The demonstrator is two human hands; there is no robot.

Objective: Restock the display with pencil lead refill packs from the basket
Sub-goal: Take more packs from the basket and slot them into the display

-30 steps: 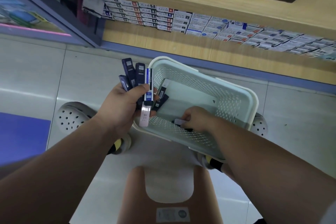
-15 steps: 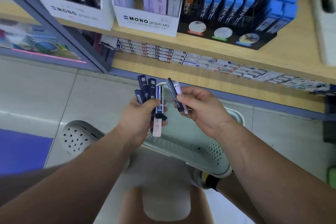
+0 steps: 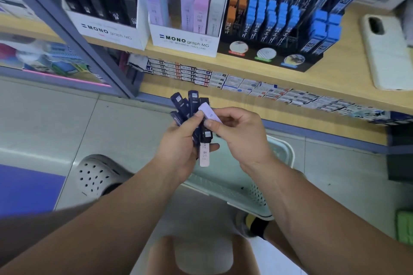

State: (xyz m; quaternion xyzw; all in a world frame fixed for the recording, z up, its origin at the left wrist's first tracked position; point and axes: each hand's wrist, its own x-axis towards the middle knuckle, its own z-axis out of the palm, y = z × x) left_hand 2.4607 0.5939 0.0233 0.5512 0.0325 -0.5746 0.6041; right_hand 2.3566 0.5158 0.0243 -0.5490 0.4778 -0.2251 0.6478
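Observation:
My left hand (image 3: 182, 143) grips a fanned bunch of dark blue lead refill packs (image 3: 188, 105), with one pale pink pack (image 3: 204, 155) hanging below it. My right hand (image 3: 241, 134) pinches a pale lilac pack (image 3: 210, 114) against that bunch. The pale green basket (image 3: 281, 152) sits on the floor under my hands, mostly hidden by them. On the wooden shelf above stand two white MONO graph MG display boxes (image 3: 185, 40), one with black packs, one with pastel packs.
A black rack of blue and orange lead packs (image 3: 281, 20) stands right of the white boxes. A white phone (image 3: 386, 53) lies on the shelf at the right. Small boxes (image 3: 245, 85) line the lower shelf. A stool (image 3: 201, 254) and perforated clogs (image 3: 93, 174) are below.
The view rose from the basket to the shelf. My right hand came up out of the basket with packs and joined the left hand's bunch.

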